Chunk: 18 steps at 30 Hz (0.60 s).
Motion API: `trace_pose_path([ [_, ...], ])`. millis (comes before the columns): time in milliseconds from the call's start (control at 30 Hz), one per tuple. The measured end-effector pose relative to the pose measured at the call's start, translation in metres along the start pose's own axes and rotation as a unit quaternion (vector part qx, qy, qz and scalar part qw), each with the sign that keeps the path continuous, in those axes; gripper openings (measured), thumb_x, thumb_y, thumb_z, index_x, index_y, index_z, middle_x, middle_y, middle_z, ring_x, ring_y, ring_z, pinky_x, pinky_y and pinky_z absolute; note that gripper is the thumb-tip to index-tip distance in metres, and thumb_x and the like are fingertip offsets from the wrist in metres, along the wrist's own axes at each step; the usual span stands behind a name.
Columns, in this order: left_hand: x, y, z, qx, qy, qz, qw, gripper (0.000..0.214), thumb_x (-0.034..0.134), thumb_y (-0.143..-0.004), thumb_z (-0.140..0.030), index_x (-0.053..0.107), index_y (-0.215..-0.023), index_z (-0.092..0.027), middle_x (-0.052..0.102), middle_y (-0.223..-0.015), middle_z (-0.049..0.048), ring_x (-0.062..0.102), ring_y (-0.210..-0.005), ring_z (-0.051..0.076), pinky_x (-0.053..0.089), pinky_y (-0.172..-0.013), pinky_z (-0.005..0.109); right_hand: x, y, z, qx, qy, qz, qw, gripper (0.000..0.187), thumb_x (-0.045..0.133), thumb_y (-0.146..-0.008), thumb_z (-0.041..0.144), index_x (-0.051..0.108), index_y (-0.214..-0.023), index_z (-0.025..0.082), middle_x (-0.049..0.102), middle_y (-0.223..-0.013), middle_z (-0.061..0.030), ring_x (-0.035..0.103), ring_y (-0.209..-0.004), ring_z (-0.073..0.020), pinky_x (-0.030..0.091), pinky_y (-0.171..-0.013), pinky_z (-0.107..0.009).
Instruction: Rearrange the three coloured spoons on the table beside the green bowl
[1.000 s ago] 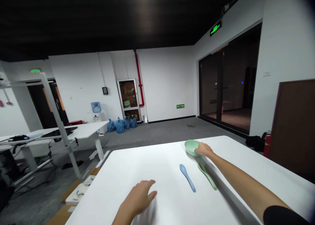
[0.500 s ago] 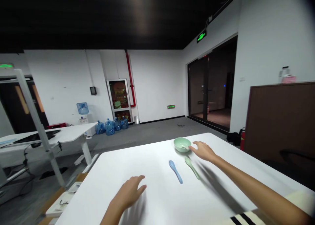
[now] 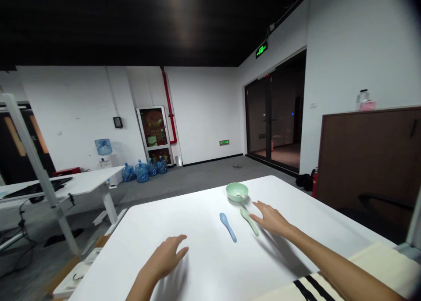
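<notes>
A pale green bowl [image 3: 237, 191] stands near the far edge of the white table [image 3: 204, 257], with something small and white inside it. A green spoon [image 3: 249, 221] and a blue spoon [image 3: 228, 227] lie side by side in front of the bowl. My right hand [image 3: 272, 220] hovers open, fingers stretched out, just right of the green spoon and holds nothing. My left hand [image 3: 166, 256] rests flat and open on the table at the near left, well apart from the spoons.
A dark brown cabinet [image 3: 368, 152] stands to the right with a bottle [image 3: 362, 99] on top. A second white desk [image 3: 66, 184] is at the left. Blue water jugs [image 3: 141, 170] sit by the far wall. A striped cloth [image 3: 345, 279] lies at the near right.
My right hand let go of the bowl's rim and drew back toward me, ending beside the green spoon. The view swung to the right. My left hand stayed flat on the table.
</notes>
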<state>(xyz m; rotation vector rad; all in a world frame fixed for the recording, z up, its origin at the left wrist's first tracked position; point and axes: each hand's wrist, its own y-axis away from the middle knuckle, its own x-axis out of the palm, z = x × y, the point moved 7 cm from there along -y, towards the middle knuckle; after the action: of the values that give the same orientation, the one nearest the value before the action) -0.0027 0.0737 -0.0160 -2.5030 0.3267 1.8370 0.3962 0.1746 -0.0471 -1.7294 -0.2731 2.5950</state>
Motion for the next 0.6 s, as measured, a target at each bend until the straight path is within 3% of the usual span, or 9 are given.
trace_pose_path([
  [167, 0.001, -0.001, -0.001, 0.006, 0.003, -0.001, 1.0, 0.058, 0.037, -0.088, -0.058, 0.05, -0.136, -0.027, 0.057, -0.135, 0.0066, 0.05, -0.126, 0.027, 0.038, -0.103, 0.039, -0.006, 0.005, 0.008, -0.011, 0.001, -0.012, 1.0, 0.072, 0.041, -0.086, 0.065, 0.044, -0.143, 0.021, 0.042, -0.148, -0.0132, 0.036, -0.137, -0.0305, 0.031, -0.108, -0.041],
  [300, 0.001, -0.002, 0.0, 0.008, 0.006, -0.006, 1.0, 0.059, 0.038, -0.087, -0.06, 0.05, -0.135, -0.027, 0.057, -0.136, 0.0066, 0.05, -0.126, 0.028, 0.038, -0.104, 0.04, -0.015, -0.007, 0.011, -0.017, 0.009, -0.028, 0.999, 0.062, 0.039, -0.088, 0.059, 0.055, -0.131, 0.017, 0.058, -0.131, -0.0154, 0.053, -0.12, -0.0285, 0.039, -0.098, -0.035],
  [500, 0.003, -0.001, -0.001, -0.002, 0.008, 0.007, 1.0, 0.057, 0.038, -0.088, -0.058, 0.049, -0.136, -0.029, 0.057, -0.135, 0.007, 0.051, -0.124, 0.027, 0.039, -0.103, 0.041, -0.032, -0.063, 0.018, 0.009, 0.059, -0.03, 0.998, 0.047, 0.043, -0.088, 0.051, 0.066, -0.111, 0.016, 0.068, -0.112, -0.0152, 0.061, -0.107, -0.0287, 0.043, -0.082, -0.032],
  [600, 0.003, 0.0, -0.003, 0.006, 0.008, 0.005, 1.0, 0.056, 0.04, -0.088, -0.058, 0.051, -0.134, -0.029, 0.059, -0.132, 0.007, 0.052, -0.122, 0.027, 0.04, -0.101, 0.041, -0.031, -0.096, 0.022, 0.024, 0.085, -0.016, 0.996, 0.042, 0.046, -0.086, 0.048, 0.068, -0.104, 0.017, 0.068, -0.109, -0.015, 0.063, -0.102, -0.0287, 0.044, -0.077, -0.032],
])
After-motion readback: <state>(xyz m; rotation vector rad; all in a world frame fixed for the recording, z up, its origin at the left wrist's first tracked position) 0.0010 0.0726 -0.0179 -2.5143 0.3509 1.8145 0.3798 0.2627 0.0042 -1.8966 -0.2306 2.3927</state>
